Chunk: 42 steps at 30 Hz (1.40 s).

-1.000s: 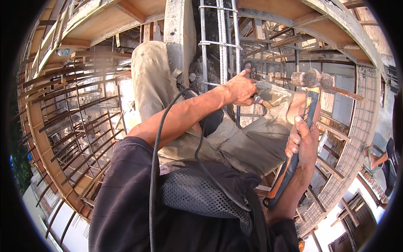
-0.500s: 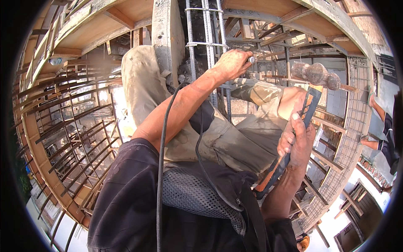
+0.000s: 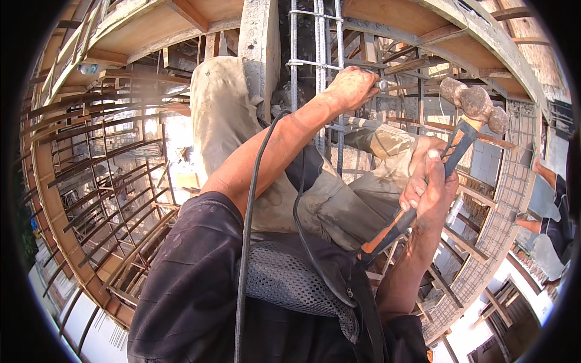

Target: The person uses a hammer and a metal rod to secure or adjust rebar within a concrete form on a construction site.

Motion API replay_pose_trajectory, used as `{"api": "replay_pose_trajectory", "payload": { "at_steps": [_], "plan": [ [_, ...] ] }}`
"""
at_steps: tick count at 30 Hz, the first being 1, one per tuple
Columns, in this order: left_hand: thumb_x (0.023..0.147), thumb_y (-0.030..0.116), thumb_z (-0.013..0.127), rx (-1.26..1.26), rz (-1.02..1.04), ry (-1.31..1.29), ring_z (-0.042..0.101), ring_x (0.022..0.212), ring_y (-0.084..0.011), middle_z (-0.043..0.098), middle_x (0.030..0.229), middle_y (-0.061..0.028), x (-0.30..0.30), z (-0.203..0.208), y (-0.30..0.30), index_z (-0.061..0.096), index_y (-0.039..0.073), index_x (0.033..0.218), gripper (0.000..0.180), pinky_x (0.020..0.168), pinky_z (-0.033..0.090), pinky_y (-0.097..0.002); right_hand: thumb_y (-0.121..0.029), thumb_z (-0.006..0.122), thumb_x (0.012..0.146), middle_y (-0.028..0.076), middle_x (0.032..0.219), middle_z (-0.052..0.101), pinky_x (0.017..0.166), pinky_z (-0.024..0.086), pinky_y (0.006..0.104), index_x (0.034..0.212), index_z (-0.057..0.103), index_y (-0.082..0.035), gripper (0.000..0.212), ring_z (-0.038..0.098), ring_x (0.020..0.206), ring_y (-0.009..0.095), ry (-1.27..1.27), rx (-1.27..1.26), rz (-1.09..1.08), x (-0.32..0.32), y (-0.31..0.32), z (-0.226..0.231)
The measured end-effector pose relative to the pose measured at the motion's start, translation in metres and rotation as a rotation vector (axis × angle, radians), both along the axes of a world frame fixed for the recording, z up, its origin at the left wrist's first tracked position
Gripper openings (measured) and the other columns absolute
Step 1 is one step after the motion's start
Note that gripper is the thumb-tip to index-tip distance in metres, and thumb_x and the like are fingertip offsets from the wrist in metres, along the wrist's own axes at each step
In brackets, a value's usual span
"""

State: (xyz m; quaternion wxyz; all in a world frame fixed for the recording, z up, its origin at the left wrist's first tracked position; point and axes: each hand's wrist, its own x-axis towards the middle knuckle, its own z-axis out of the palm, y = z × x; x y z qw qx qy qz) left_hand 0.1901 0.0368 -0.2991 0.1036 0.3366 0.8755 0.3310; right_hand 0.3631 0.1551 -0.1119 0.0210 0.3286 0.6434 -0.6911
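My left hand (image 3: 353,89) is closed in a fist around a steel chisel (image 3: 380,85); only its round butt end sticks out on the right of the fist, and the rest is hidden. Beside and behind that hand run upright ribbed steel bars (image 3: 319,54) tied with cross hoops. My right hand (image 3: 428,184) grips a hammer (image 3: 477,103) by its black and orange handle, thumb laid along the shaft. The worn, rounded steel head is raised to the right of the chisel, apart from it. The handle slopes down toward my waist.
A concrete post (image 3: 258,54) stands left of the bars, against my bent knee (image 3: 218,91). A black cable (image 3: 249,224) hangs across my left arm. Wooden formwork (image 3: 145,30) curves overhead. Scaffolding poles (image 3: 115,175) lie below left, and a rebar cage (image 3: 508,199) at right. Another person's legs (image 3: 548,175) show far right.
The whole view has shifted, so most things sit farther right. The hammer has tipped more to the right, its handle end rising. Both hands keep their grips.
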Motion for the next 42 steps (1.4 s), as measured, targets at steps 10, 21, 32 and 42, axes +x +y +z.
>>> {"api": "replay_pose_trajectory", "payload": {
  "at_steps": [10, 21, 32, 42],
  "plan": [
    [0.102, 0.042, 0.047, -0.165, -0.347, -0.02, 0.065, 0.106, -0.0315, 0.07, 0.092, -0.0186, 0.07, -0.02, -0.003, 0.069, 0.001, 0.101, 0.047, 0.117, 0.028, -0.0521, -0.026, 0.062, 0.098, -0.005, 0.053, 0.038, 0.032, 0.032, 0.0252, 0.083, 0.047, -0.012, 0.025, 0.035, 0.035, 0.005, -0.257, -0.035, 0.021, 0.003, 0.01, 0.0],
    [0.103, 0.038, 0.055, 0.625, 0.241, -0.303, 0.036, 0.057, -0.0075, 0.04, 0.061, 0.0027, 0.014, 0.117, 0.042, 0.057, 0.002, 0.082, 0.042, 0.049, 0.03, -0.0286, -0.028, 0.06, 0.098, -0.003, 0.053, 0.041, 0.034, 0.032, 0.0274, 0.098, 0.052, -0.002, 0.028, 0.041, 0.039, 0.008, -0.098, -0.057, 0.14, 0.057, 0.035, 0.021],
    [0.099, 0.059, 0.049, 1.105, 0.183, -0.245, 0.038, 0.05, -0.0006, 0.053, 0.075, 0.0022, 0.026, 0.288, -0.051, 0.047, 0.004, 0.142, 0.07, 0.044, 0.029, -0.0182, -0.014, 0.063, 0.095, 0.0, 0.064, 0.051, 0.051, 0.039, 0.0293, 0.097, 0.061, 0.006, 0.02, 0.046, 0.06, 0.006, 0.462, 0.424, 0.374, -0.025, -0.051, 0.093],
    [0.098, 0.043, 0.057, 1.327, 0.809, 0.018, 0.04, 0.049, -0.0072, 0.057, 0.083, -0.0105, 0.019, 0.286, -0.194, 0.054, -0.003, 0.115, 0.049, 0.042, 0.031, -0.0243, -0.03, 0.06, 0.095, 0.018, 0.059, 0.062, 0.053, 0.054, 0.0391, 0.083, 0.061, 0.009, 0.041, 0.068, 0.055, 0.026, 0.764, 0.6, 1.06, -0.095, -0.13, 0.101]
  ]
}}
